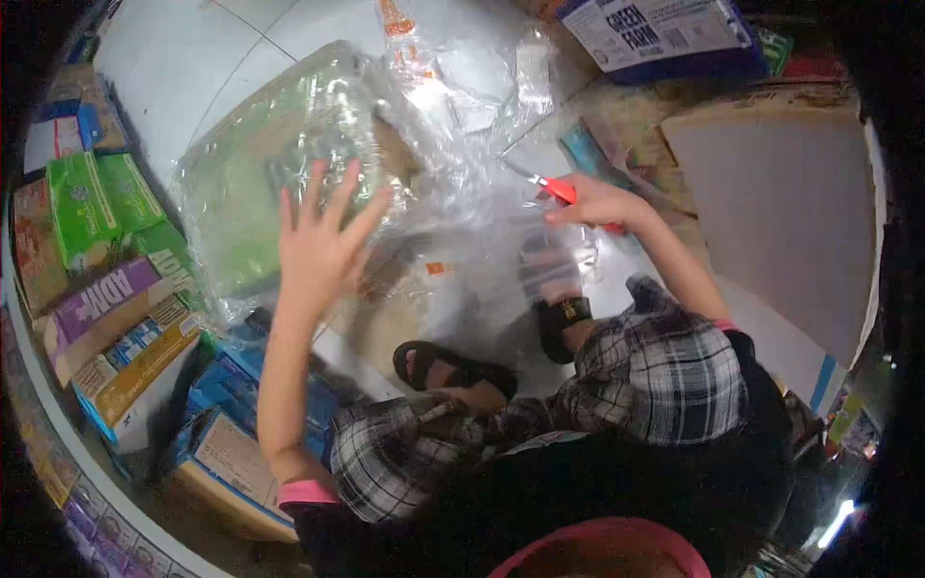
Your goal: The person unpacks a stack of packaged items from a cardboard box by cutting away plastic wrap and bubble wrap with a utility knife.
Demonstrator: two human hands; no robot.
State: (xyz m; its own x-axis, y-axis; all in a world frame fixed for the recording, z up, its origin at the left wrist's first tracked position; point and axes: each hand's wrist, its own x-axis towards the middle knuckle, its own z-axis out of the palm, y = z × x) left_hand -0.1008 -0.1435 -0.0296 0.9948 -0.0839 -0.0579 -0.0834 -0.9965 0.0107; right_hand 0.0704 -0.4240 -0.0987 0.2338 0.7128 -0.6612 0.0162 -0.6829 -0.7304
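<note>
My left hand (326,236) lies spread, palm down, over the right part of a large green pack (251,183) wrapped in clear plastic. Its fingers are apart and hold nothing. Closed round a red-handled cutter (557,190), my right hand (602,204) is to the right of the pack. The cutter's thin metal blade points up and left, toward loose clear plastic wrap (443,178). This crumpled wrap spreads from the pack across the floor between my hands, with orange print on its far part. Part of the cutter's handle is hidden under my fingers.
Green packets (92,202), a purple-and-brown carton (106,303) and blue boxes (231,385) crowd the left side. A large open cardboard box (771,212) stands at right, with a Green Farm carton (660,34) behind it. My sandalled feet (453,371) are on the tiled floor (183,58).
</note>
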